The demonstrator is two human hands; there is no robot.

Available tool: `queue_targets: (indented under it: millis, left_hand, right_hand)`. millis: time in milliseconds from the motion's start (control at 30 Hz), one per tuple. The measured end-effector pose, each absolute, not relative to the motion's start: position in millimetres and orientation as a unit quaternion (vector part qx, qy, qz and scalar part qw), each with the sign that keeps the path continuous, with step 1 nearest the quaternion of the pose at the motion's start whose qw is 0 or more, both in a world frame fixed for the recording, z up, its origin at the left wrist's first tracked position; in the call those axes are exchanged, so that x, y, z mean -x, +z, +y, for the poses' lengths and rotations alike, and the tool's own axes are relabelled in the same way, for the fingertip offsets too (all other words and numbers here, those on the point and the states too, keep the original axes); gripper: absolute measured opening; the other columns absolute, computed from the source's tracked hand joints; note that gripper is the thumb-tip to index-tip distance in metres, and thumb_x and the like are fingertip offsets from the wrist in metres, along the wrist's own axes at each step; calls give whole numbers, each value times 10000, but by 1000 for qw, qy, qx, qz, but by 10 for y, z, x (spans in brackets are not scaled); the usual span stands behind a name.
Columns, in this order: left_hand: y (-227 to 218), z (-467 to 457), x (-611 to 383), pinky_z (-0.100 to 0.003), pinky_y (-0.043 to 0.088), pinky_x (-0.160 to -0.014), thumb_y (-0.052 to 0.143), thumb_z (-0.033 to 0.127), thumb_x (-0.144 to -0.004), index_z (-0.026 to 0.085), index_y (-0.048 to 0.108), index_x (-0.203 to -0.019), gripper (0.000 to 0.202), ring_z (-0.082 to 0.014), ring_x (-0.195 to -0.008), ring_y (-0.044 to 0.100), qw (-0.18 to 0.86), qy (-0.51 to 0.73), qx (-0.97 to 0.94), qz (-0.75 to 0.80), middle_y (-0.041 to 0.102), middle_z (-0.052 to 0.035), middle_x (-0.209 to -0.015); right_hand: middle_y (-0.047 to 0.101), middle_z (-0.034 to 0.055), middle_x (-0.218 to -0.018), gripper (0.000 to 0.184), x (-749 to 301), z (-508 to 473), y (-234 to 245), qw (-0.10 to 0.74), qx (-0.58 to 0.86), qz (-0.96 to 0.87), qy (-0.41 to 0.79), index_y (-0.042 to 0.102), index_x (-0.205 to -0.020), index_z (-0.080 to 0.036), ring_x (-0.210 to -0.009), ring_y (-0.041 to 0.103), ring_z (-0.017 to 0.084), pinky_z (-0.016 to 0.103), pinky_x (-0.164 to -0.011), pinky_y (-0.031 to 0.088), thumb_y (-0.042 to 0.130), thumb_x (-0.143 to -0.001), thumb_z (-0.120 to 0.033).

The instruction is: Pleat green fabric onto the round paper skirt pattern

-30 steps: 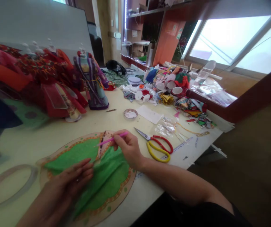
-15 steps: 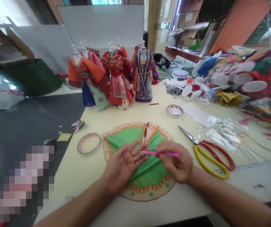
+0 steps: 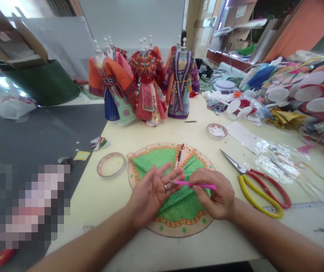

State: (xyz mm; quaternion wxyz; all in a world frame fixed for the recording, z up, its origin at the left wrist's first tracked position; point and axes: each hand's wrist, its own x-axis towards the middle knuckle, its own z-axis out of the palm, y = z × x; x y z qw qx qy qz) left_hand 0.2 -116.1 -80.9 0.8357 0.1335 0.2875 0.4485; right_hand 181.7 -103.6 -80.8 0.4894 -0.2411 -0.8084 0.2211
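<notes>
The left hand point(image 3: 153, 194) lies open and palm-up, fingers spread, with a metal ring on one finger, its fingertips just above a pleated green cloth point(image 3: 181, 209). The right hand point(image 3: 214, 194) is closed in a pinch around a slim pink plastic stick point(image 3: 196, 184). The stick's long axis runs almost level across the view, its tip pointing left toward the left hand's fingers. The cloth, a fine-patterned satiny fabric folded into soft fan-like ridges, lies on a round card pattern point(image 3: 173, 230) with a scalloped orange-and-green printed border. The card lies flat on a cream table point(image 3: 94, 204), directly in front of the person.

Beside the card sits a clear-edged tape roll point(image 3: 111, 164); to the right lie steel scissors point(image 3: 259, 190) with red and yellow looped handles, a crumpled clear plastic bag point(image 3: 275, 162) and a small round dish point(image 3: 216, 130). Farther back stand three miniature embroidered costumes point(image 3: 147, 90) on white stands, before a large pale board point(image 3: 130, 22).
</notes>
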Motion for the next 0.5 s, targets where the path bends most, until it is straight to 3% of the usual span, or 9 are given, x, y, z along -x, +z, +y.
queue_targets:
  millis: [500]
  left_hand:
    - [-840, -1167, 17, -415, 358, -977, 298, 398, -929, 121, 321, -1334, 491, -220, -968, 609, 839, 445, -145, 279, 543, -176, -1236]
  right_hand:
    - [597, 44, -708, 247, -1815, -1032, -794, 480, 248, -811, 226, 552, -927, -183, -651, 559, 146, 292, -566, 481, 481, -747, -31]
